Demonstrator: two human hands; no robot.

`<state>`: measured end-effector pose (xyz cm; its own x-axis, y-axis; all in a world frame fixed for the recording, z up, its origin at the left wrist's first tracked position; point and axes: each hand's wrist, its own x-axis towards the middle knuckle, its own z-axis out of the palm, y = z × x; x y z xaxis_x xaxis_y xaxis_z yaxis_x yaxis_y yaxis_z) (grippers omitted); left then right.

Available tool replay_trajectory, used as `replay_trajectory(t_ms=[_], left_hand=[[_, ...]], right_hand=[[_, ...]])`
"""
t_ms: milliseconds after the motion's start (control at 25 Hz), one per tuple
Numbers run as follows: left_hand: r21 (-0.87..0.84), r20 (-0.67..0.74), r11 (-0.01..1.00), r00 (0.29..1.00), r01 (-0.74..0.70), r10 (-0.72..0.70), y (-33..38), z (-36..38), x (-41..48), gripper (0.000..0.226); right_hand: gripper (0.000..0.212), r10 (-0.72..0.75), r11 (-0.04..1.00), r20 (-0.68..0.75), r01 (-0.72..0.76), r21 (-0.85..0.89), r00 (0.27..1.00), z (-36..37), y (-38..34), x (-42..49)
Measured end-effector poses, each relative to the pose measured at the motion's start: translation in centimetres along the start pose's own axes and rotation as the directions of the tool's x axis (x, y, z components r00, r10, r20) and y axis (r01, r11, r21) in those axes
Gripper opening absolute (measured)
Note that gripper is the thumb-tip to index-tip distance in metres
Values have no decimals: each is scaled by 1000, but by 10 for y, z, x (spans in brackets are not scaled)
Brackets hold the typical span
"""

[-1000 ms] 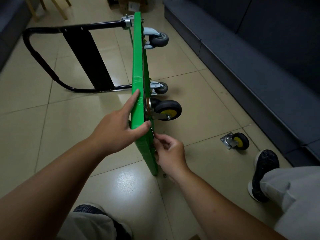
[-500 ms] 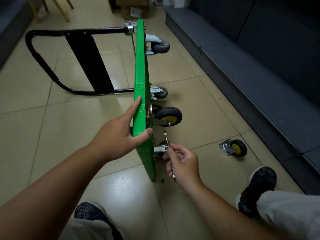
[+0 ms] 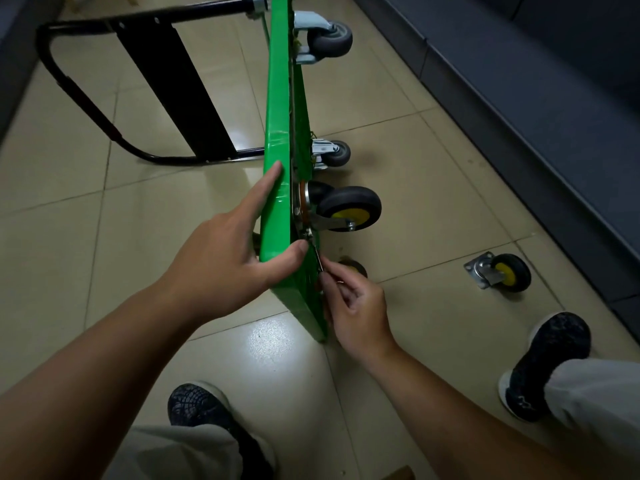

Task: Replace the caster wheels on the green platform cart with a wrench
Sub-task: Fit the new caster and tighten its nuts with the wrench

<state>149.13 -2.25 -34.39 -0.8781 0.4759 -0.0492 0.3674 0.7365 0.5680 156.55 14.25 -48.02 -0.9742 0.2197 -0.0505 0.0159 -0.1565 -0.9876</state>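
Note:
The green platform cart (image 3: 280, 98) stands on its side edge on the tile floor, underside facing right. My left hand (image 3: 228, 258) grips its upper edge, thumb hooked over the rim. My right hand (image 3: 353, 306) pinches a thin metal wrench (image 3: 318, 259) whose head sits at a bolt of the mounting plate of the black caster with yellow hub (image 3: 349, 209). Two grey casters (image 3: 330, 39) (image 3: 337, 153) are fixed farther along the underside. Another yellow-hub caster (image 3: 353, 268) shows partly behind my right hand.
A loose yellow-hub caster (image 3: 502, 273) lies on the floor to the right. The cart's black folding handle (image 3: 173, 81) lies flat on the left. A dark grey step (image 3: 519, 109) runs along the right. My shoes (image 3: 550, 362) (image 3: 197, 405) flank the cart.
My right hand has brought the wrench back up against the cart's underside, to the plate of the yellow-hub caster. The view has moved closer. My left hand keeps its grip.

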Motion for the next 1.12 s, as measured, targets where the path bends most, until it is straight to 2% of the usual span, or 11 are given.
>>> replay_trajectory(t_ms=[80,360,600,760,920,1040,1120], left_hand=[[11,-5,1000,1000,8,-8,1,0,0,98],[20,-8,999,999,33,-33,2,3,-1,96],[44,-31,998,999,43,-41,0,4,1,94],[60,-49,998,998,37,-34,3,5,0,91],[62,-45,998,999,33,-31,6,4,1,93],[43,-13,998,999,37,-36,6,0,0,96],[34,2,999,1000,31,-31,4,0,0,98]], right_hand=[[37,-31,1000,34,30,4,999,2,-1,-5],[31,115,985,-10,-113,130,993,9,2,-3],[32,130,992,32,-130,5,991,11,-12,-6],[26,297,955,8,-297,5,955,17,-47,-4],[11,507,860,-31,-503,91,861,25,-89,16],[11,494,869,-14,-493,30,869,22,-88,13],[21,427,904,-34,-427,-7,904,13,-70,2]])
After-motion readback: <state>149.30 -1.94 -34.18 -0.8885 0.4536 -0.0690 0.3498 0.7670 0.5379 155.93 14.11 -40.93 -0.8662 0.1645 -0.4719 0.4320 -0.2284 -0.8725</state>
